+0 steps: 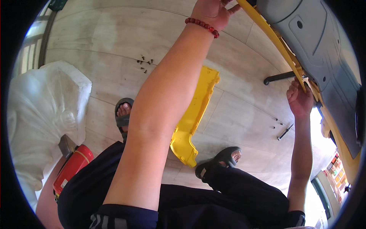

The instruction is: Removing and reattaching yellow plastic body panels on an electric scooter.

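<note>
At the upper right a large grey moulded panel (301, 45) stands at a slant, edged with a long yellow trim (272, 36). My left hand (209, 13), with a red bead bracelet (202, 23) at its wrist, is at the trim's far end. Its thumb stretches to the yellow edge, while the upper frame edge cuts off most of its fingers. Farther down, my right hand (299, 98) has its fingers curled and closed on the same trim. A yellow plastic cover (198, 103) lies on the floor between my feet, partly behind my left forearm.
Several small dark screws (144, 62) lie on the floor left of my left arm. A dark-handled screwdriver (284, 132) rests near a few more screws (278, 122). A dark leg (280, 77) juts from beneath the panel. White plastic sheeting (45, 107) and a red cylinder (74, 166) are at left.
</note>
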